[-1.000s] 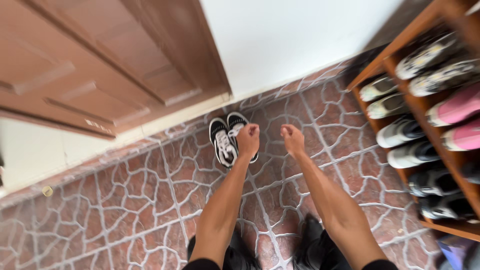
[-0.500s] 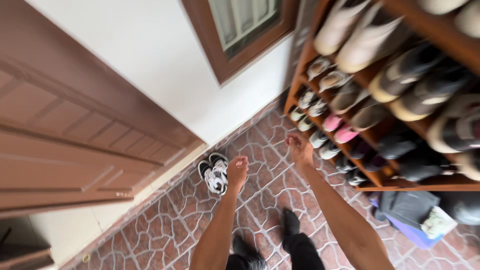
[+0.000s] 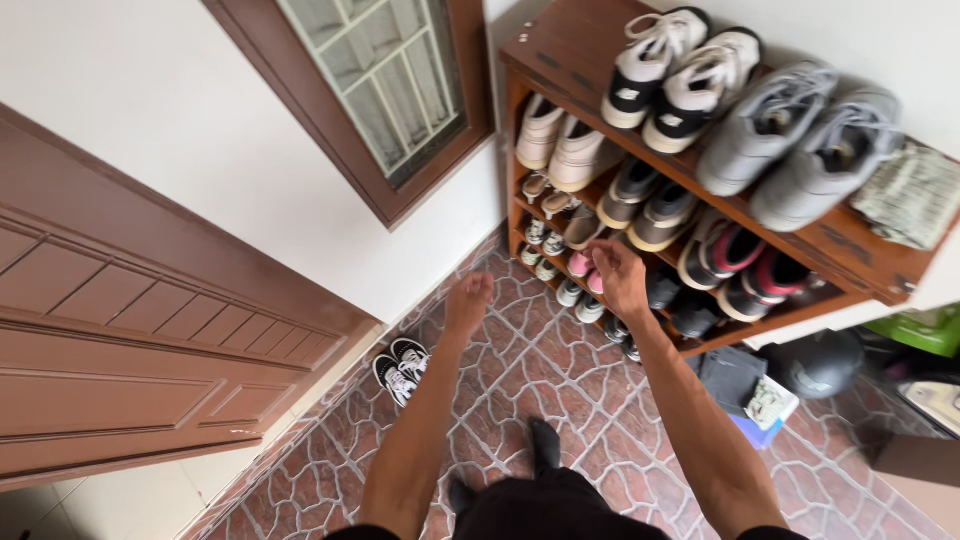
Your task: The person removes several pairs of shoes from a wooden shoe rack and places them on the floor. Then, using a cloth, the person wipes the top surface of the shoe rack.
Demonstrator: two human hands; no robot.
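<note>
— What has moved since a moment ago?

— The view has swung up and to the right. The wooden shoe rack now fills the upper right, and the pair of black-and-white sneakers that lay just ahead of the hands has dropped back to the lower left, on the tiled floor beside the brown door. Both arms have lifted away from that pair.

— Where is the right hand?

— The right hand is stretched toward the lower shelves of the rack, in front of a pink shoe and close to the dark shoes beside it. Its fingers are loosely curled and point downward. They hold nothing, and I cannot tell whether they touch a shoe or only hover before it.

— And the left?

— The left hand hangs over the floor, well apart from the rack and from the sneakers by the door. Its fingers are drawn in, half bent, with nothing gripped between them.

— What else is about?

— On top of the rack stand white-and-black sneakers and a pair of grey sneakers, with a folded patterned cloth at the right end. The shelf below holds cream shoes. A window with a brown frame sits in the white wall. A dark helmet lies on the floor to the right of the rack.
</note>
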